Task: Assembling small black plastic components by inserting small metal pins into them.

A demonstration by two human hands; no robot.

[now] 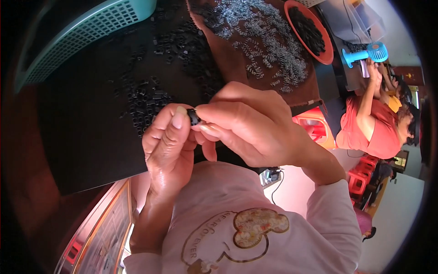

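A small black plastic part (193, 117) sits between my two hands, above the near edge of the dark table (86, 132). My left hand (169, 141) pinches it between thumb and curled fingers. From the other side my right hand (251, 123) grips it with thumb and fingertips. The fingers cover much of the part, so its exact shape is hidden. Beyond the hands lie many loose black plastic pieces (148, 102). Farther right, a heap of small metal springs (269, 43) is spread on a brown cloth (223, 57).
A green plastic basket (86, 36) stands at the far left. An orange-red bowl (310, 32) of dark pieces is at the far right, near a blue handheld fan (367, 54). A person in a red shirt (369, 128) sits to the right, by red stools (360, 176).
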